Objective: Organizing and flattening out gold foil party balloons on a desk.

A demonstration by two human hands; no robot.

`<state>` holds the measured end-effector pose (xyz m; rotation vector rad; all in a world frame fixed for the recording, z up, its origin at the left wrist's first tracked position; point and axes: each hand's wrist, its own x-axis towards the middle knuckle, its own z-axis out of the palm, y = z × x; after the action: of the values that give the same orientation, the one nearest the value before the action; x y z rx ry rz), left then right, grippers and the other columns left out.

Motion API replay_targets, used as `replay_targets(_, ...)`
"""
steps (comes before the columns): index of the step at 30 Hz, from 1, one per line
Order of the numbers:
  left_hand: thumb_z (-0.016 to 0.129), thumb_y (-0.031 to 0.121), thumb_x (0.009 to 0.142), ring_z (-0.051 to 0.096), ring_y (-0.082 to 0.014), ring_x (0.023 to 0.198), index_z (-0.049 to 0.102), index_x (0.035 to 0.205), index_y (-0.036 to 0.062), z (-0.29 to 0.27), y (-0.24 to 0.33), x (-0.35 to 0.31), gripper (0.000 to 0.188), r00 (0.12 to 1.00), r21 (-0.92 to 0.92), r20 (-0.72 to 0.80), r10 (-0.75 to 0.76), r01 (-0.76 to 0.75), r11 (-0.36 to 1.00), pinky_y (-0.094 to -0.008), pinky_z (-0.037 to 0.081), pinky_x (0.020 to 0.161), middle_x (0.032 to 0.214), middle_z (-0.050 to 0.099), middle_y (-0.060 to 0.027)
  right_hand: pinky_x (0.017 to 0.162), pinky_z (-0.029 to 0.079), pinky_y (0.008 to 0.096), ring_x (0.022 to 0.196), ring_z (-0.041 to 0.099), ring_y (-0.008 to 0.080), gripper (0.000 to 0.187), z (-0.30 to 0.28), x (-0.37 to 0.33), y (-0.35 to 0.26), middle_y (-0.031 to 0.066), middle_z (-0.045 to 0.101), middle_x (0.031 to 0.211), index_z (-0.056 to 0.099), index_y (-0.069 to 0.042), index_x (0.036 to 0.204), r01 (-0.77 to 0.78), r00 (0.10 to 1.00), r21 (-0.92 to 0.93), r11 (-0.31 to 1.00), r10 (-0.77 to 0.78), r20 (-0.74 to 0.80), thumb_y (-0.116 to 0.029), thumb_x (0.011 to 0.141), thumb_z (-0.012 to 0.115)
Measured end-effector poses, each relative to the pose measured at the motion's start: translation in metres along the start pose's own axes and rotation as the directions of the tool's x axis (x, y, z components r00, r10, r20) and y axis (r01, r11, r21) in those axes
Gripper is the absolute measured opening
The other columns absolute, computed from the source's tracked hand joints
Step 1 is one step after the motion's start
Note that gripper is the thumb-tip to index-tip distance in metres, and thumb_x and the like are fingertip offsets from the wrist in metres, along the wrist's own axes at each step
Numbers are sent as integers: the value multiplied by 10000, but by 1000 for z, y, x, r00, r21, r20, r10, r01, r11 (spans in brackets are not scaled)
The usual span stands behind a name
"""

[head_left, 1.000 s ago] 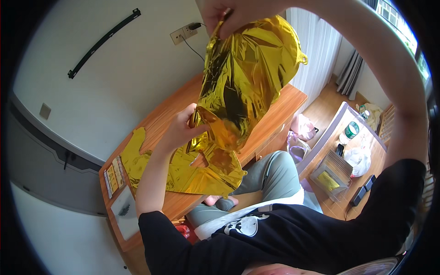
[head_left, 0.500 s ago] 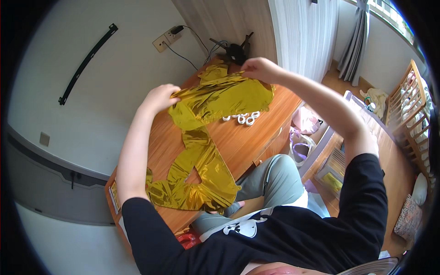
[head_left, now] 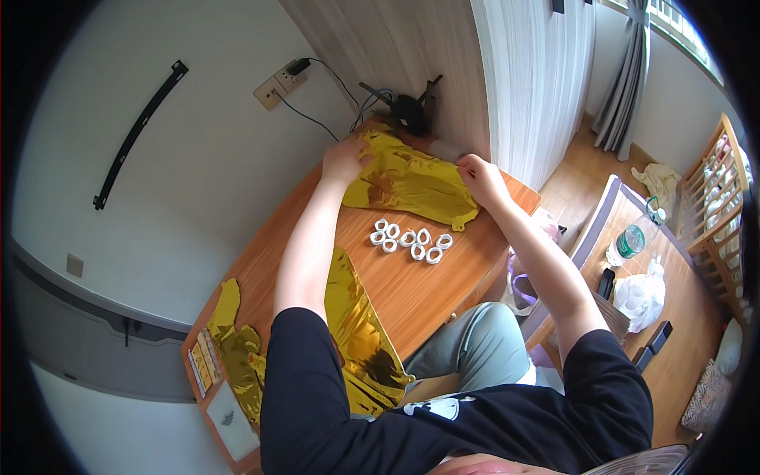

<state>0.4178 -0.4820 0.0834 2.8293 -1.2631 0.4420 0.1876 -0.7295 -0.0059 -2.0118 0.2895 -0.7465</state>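
A flat, uninflated gold foil balloon [head_left: 412,182] lies across the far end of the wooden table. My left hand [head_left: 346,161] grips its left edge, the fingertips partly lost against the foil. At its right end my right hand [head_left: 481,180] pinches the edge between thumb and fingers. Just nearer to me sit several small white rings [head_left: 418,252], like coils of ribbon, in a loose cluster. More gold foil [head_left: 356,317] is spread close to my body, partly covered by my left arm. Another gold foil piece [head_left: 240,360] shows on the other side of that arm.
A black router [head_left: 410,113] with antennas and cables stands at the table's far end by the wardrobe [head_left: 530,87]. Printed cards [head_left: 204,362] and a white packet [head_left: 231,419] lie at the left edge. Right of the table are a bottle [head_left: 631,240] and a plastic bag [head_left: 641,293].
Both hands have lowered the raised foil onto the far end of the table, the right hand coming down and nearer. The white rings are now uncovered.
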Motion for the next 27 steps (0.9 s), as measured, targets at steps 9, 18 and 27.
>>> replay_targets(9, 708, 433, 873, 650, -241, 1115, 726, 1193, 145, 39, -4, -43, 430, 992, -294, 76, -102, 120, 948, -421, 462, 985, 1140, 716, -78, 789, 568, 339, 887, 730, 259, 196, -6, 7, 13, 150, 735, 947, 675, -13, 1100, 51, 999, -21, 998, -51, 19, -105, 926, 690)
replay_targets(18, 744, 198, 819, 606, -280, 1036, 719, 951, 135, 52, 5, -53, 149, 825, -156, -557, -96, 10, 988, -424, 451, 904, 1021, 676, -32, 759, 569, 338, 828, 720, 243, 210, -6, 4, 14, 133, 736, 920, 682, -15, 1085, 79, 995, -15, 997, -78, 57, -111, 902, 721)
replay_targets(27, 805, 334, 759, 491, -306, 1283, 661, 1166, 150, 37, -24, -86, 469, 997, -117, 18, -75, 77, 990, -469, 361, 1072, 1296, 609, -80, 737, 549, 339, 779, 672, 233, 224, -7, 4, 9, 126, 714, 870, 672, -8, 1024, 97, 993, -10, 995, -96, 70, -130, 864, 771)
